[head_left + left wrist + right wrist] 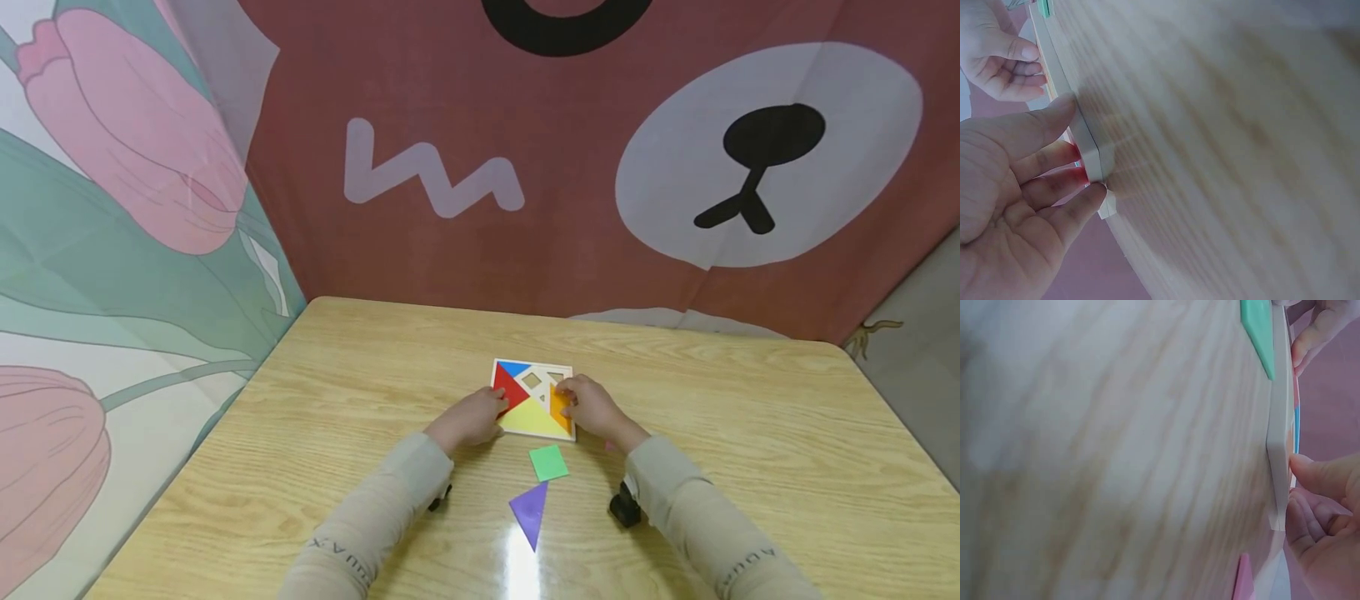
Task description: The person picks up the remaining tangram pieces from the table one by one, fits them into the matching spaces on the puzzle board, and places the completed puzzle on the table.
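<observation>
A tangram board [517, 434] with a pale frame lies on the table. Blue [513, 367], red [512, 385] and yellow [534, 419] triangles lie in it, and an orange parallelogram [558, 407] is at its right side. My left hand [471, 417] holds the board's left edge, fingertips on the red triangle and thumb along the rim in the left wrist view. At the right edge, my right hand [596, 408] has thumb and bent fingers on the orange parallelogram. Its fingertips are partly hidden. Small cutouts show bare at the board's upper right.
A green square [549, 462] and a purple triangle [531, 512] lie on the wooden table [360, 367] nearer me. A pink piece [1244, 579] sits close to my right wrist. A printed cloth [450, 267] hangs behind the table.
</observation>
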`<state>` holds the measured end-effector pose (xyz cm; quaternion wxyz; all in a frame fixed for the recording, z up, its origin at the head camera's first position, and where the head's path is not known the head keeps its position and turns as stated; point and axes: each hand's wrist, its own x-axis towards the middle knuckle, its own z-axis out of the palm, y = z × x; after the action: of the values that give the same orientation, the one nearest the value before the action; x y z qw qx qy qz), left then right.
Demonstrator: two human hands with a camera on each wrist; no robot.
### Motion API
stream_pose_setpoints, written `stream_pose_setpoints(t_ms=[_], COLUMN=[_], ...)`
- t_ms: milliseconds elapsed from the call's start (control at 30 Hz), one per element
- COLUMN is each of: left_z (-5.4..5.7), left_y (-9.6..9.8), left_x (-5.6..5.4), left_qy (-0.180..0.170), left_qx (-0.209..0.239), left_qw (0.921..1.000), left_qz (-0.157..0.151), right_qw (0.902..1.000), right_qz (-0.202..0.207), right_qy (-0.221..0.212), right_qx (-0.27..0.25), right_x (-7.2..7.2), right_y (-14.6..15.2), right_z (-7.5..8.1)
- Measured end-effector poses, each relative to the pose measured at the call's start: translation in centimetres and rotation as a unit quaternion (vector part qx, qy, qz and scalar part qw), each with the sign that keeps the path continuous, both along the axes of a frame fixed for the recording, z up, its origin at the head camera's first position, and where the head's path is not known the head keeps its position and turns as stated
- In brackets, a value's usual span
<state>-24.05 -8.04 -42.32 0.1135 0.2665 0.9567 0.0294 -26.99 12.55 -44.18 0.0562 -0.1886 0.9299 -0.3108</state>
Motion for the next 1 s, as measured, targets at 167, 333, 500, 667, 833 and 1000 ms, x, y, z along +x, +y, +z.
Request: stream_pose_setpoints(t_ms=[167,333,500,667,833,1000], left_z=[0.0,-0.1,0.0,-0.1,-0.2,-0.3], left_y=[0.0,-0.1,0.0,0.0,0.1,0.1], left_x=[0.0,0.1,0.2,0.1,-0.1,-0.1], left_qy=[0.004,0.01,0.007,0.009,0.008,0.009], left_qx=[0.001,0.001,0.003,0.0,-0.006,-0.01], left_qw=[1.0,0.9999,1.0,1.0,0.9999,0.9999], left_qz=[0.0,-0.005,-0.003,-0.004,-0.003,-0.005], right_qw=[0.9999,1.0,1.0,0.9999,0.9997,0.9994], right_qz=[0.01,0.003,0.0,-0.007,-0.007,-0.001], right_qy=[0.008,0.006,-0.001,-0.012,-0.021,-0.026], right_qx=[0.004,-0.001,-0.006,-0.007,-0.011,-0.023], right_x=[0.3,0.6,1.0,1.2,1.7,2.1], right_y=[0.3,0.4,0.6,0.8,0.9,0.9], right_z=[0.1,0.1,0.2,0.4,0.7,0.8])
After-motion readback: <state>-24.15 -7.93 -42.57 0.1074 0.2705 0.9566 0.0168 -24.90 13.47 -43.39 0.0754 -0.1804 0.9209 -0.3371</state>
